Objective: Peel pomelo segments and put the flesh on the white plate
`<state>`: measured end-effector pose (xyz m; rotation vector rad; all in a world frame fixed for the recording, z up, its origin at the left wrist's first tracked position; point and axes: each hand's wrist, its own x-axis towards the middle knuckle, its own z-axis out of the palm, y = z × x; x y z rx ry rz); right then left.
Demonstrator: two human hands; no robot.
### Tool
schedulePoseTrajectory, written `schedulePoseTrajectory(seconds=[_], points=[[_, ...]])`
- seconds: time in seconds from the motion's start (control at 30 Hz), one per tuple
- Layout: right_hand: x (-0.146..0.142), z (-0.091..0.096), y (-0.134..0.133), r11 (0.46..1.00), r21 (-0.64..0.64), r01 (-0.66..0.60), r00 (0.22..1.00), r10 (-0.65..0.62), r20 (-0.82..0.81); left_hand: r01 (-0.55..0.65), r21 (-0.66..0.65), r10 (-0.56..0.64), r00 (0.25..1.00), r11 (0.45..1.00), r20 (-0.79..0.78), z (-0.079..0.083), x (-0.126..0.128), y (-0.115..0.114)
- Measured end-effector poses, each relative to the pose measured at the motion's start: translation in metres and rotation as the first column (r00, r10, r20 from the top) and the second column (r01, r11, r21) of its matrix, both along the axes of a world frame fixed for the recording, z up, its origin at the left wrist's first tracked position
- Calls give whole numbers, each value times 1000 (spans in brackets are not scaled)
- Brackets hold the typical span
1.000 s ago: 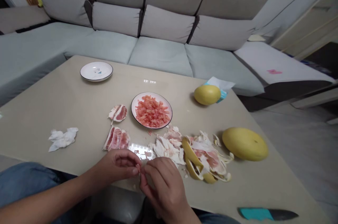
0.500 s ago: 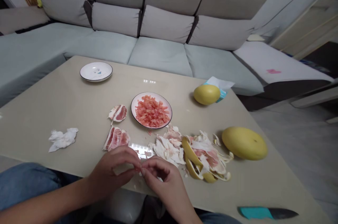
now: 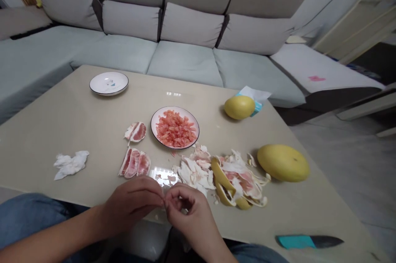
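Note:
My left hand (image 3: 133,201) and my right hand (image 3: 193,215) meet at the table's near edge, fingertips pinched together. Between them is a small piece of pomelo, mostly hidden by the fingers, with a thin pale edge showing. Just beyond my left hand lie peeled pomelo segments (image 3: 135,162) with pink flesh, and farther back a smaller pomelo chunk (image 3: 137,132). A white plate (image 3: 156,131) with a dark rim holds a heap of pink pomelo pulp (image 3: 176,129). Right of my right hand are white membrane scraps (image 3: 194,174) and thick yellow peel (image 3: 220,178).
Two whole yellow pomelos stand at the right, a large one (image 3: 283,163) and another (image 3: 239,107) before a tissue pack (image 3: 258,97). A knife (image 3: 309,241) with a teal handle lies near right. Crumpled tissue (image 3: 71,164) and a second plate (image 3: 109,84) are at left.
My left fingers have closed up and flattened, covering the reddish bit that showed at the fingertips. The hands stay together; the whole view has shifted slightly.

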<state>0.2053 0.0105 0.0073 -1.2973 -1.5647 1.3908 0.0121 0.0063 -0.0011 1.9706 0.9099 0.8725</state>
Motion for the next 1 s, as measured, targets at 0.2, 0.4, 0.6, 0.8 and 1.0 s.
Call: schedulePoseTrajectory(seconds=[0.2,0.4,0.6,0.8,1.0], points=[[0,2,1,987,154,46,998,-52,36,-61,-536,245,928,842,279,-5,5,1],[1,-5,-3,831,555,-29,988,-58,140,294,-894,429,797,338,424,4,13,1],[1,-12,-2,765,637,-94,980,-43,196,249,-890,478,771,383,421,1,14,0],[6,-11,-2,683,712,-162,967,-34,253,151,-883,485,788,444,379,-1,12,1],[5,-10,-4,603,762,-237,941,-53,335,95,-856,447,820,507,356,-6,12,1]])
